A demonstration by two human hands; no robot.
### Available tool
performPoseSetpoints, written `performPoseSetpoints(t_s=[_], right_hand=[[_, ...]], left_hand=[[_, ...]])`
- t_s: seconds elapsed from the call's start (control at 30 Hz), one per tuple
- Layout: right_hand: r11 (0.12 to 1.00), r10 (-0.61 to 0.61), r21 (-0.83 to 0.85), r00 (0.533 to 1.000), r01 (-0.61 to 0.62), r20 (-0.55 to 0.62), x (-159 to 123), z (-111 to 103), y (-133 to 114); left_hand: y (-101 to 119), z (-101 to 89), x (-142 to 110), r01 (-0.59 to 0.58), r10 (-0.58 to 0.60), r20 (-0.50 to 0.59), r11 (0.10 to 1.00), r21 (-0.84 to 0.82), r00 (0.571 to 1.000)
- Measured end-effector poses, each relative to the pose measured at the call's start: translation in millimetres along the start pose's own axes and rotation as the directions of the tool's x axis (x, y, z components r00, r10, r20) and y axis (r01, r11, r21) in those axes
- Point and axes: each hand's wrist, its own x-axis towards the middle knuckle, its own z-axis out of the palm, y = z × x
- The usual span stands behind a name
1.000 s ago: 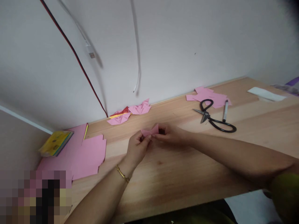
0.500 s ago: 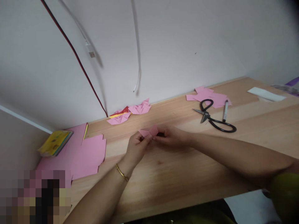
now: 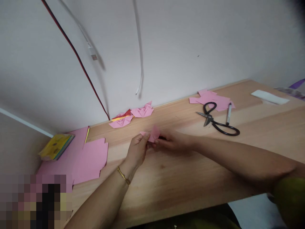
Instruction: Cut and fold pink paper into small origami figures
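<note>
A small folded piece of pink paper (image 3: 154, 133) is held just above the wooden table between my two hands. My left hand (image 3: 138, 147) pinches its left part, with the thumb lying on top. On the other side my right hand (image 3: 172, 140) grips the paper's right edge between thumb and fingers; part of those fingers is hidden behind it. Two pointed flaps stand up from the piece. Beyond my hands, folded pink paper shapes (image 3: 143, 111) lie against the wall, one with red and yellow paper beside it.
Black-handled scissors (image 3: 209, 118) lie partly open on the right, beside a marker pen (image 3: 229, 114) and pink paper pieces (image 3: 214, 99). A white strip (image 3: 270, 97) rests farther right. At left are large pink sheets (image 3: 91, 159) and a yellow packet (image 3: 56, 146). Cables (image 3: 140, 57) hang down the wall.
My left thumb has shifted up onto the paper's left flap. The paper's right flap now stands taller and more upright. My right hand has hardly moved.
</note>
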Motion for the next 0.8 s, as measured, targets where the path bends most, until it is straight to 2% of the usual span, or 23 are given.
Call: performPoseSetpoints(t_s=[0.13, 0.27, 0.43, 0.5, 0.57, 0.67, 0.8], right_hand=[[0.999, 0.011, -0.03, 1.0, -0.011, -0.006, 1.3, 2.1, 1.8], [0.999, 0.051, 0.012, 0.999, -0.051, -0.019, 1.4, 4.1, 2.4], [0.987, 0.157, 0.007, 0.977, -0.158, -0.142, -1.2, 2.3, 5.3], [0.991, 0.131, 0.012, 0.98, -0.13, -0.152, -1.9, 0.1, 4.7], [0.996, 0.081, 0.048, 0.991, -0.077, -0.107, -1.8, -2.4, 2.6], [0.996, 0.052, 0.071, 0.997, -0.048, -0.059, -0.8, -5.9, 0.5], [0.993, 0.105, 0.063, 0.991, -0.1, -0.079, -0.1, -7.8, 4.4]], left_hand=[[-1.8, -1.9, 0.7, -0.036, 0.036, 0.0, 0.996, 0.087, 0.999], [-3.4, -2.4, 0.4, -0.045, 0.055, -0.058, 0.985, 0.166, 0.997], [0.8, 0.9, -1.9, -0.081, 0.095, -0.047, 0.967, 0.24, 0.994], [3.0, 1.8, -3.0, -0.09, 0.1, -0.022, 0.959, 0.268, 0.995], [4.8, 2.0, -3.8, -0.099, 0.104, -0.001, 0.952, 0.291, 0.995], [6.3, 1.2, -3.7, -0.121, 0.112, 0.047, 0.954, 0.273, 0.993], [5.1, -1.2, -1.4, -0.093, 0.085, 0.053, 0.98, 0.176, 0.995]])
